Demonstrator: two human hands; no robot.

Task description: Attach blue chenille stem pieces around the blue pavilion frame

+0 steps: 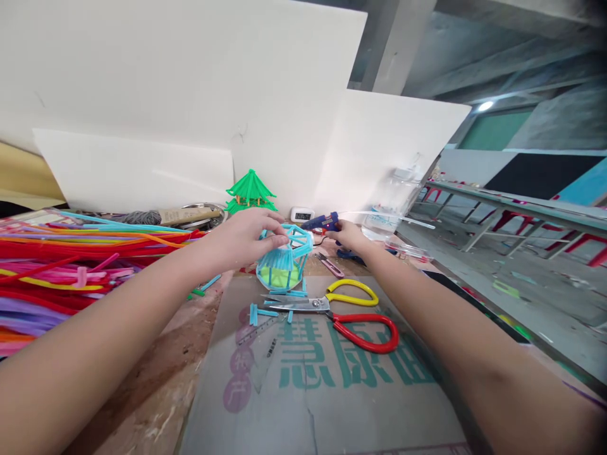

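My left hand [249, 237] has its thumb and fingers closed on the upper left side of a small light-blue pipe-cleaner frame [303, 248] with a pale green base. The frame stands upright at the far edge of a clear-covered printed board. My right hand [351, 239] is wrapped round a blue hot glue gun [322, 222], its nozzle toward the frame's top; the grip is mostly hidden by my fingers. In front of the frame lie scissors [315, 305] with one yellow and one red handle loop, spread open, among cut light-blue pipe-cleaner pieces [254, 314].
A green pipe-cleaner roof [251, 189] and a small white digital clock [302, 215] stand behind. Bundles of coloured pipe cleaners [95, 265] fill the left. A pink-handled cutter [331, 265] lies near my right hand. White boards [190, 82] rise at the back; a clear plastic container [391, 202] stands right.
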